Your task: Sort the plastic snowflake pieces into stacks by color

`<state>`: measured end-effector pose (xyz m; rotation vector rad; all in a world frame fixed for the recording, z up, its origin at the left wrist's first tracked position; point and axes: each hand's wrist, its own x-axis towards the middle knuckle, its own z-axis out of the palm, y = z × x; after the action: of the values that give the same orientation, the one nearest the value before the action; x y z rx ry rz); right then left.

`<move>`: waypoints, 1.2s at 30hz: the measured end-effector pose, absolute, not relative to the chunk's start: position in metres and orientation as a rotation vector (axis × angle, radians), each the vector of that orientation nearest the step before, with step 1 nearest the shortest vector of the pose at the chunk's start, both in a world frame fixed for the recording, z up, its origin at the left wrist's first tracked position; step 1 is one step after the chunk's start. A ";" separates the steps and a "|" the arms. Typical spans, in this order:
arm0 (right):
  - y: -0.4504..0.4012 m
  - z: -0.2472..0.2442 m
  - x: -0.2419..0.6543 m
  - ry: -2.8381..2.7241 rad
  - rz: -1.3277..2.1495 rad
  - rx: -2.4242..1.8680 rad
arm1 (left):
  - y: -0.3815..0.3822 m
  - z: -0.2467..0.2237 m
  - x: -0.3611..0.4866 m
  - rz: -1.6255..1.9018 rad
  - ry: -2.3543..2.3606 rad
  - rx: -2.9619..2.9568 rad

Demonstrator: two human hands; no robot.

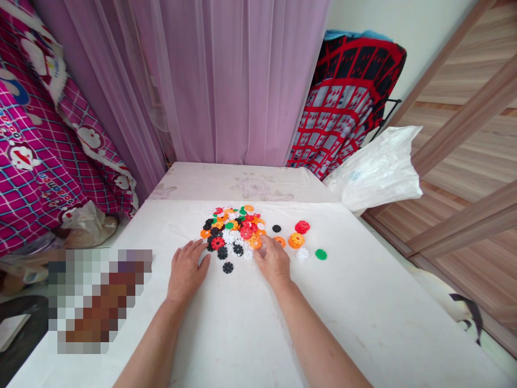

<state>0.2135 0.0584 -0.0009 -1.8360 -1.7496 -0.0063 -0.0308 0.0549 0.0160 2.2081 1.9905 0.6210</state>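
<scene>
Head view: a white table [347, 318] seen from above; two bare hands reach over it from the near edge.
Pile [232, 235]: notched discs in black, white, red, orange and green, heaped and overlapping between the hands, toward the table's far part.
Left hand [186, 271]: at the pile's left edge, palm down; thumb well apart from the fingers, fingers slightly parted and curved; fingertips just beside the discs, whether touching I cannot tell.
Right hand [274, 263]: at the pile's right edge, beside orange and white discs; fingers bent and near the thumb; whether they pinch a disc I cannot tell.
Near side: one black disc [228, 268] lies alone, just off the pile.
Right of the pile: a second black disc [277, 228]; a red stack [302, 227]; an orange stack [296, 240] with a lone orange disc [280, 242] beside it, by the right hand; white discs [302, 254]; a green disc [321, 254] farthest right.
Far end: flowered cloth [258, 183]; purple curtain [242, 81] behind it.
Sides: pink checked blanket [52, 145] at left; white bag [379, 170] and wooden doors [464, 161] at right.
</scene>
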 end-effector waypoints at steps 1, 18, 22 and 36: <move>0.058 -0.001 0.214 -1.752 -0.010 -1.838 | 0.055 0.016 -0.031 0.623 1.991 2.208; 0.061 0.010 0.207 -1.800 0.039 -1.970 | 0.055 0.015 -0.032 0.637 1.987 2.245; 0.062 0.014 0.205 -1.770 0.106 -2.000 | 0.055 0.015 -0.032 0.626 1.991 2.232; 0.059 0.022 0.235 -1.659 -0.171 -1.838 | 0.056 0.014 -0.034 0.597 1.996 2.216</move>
<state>0.2345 0.0585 0.0218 -1.8385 -1.6595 -0.1708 -0.0336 0.0559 0.0140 2.2163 1.9965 0.5972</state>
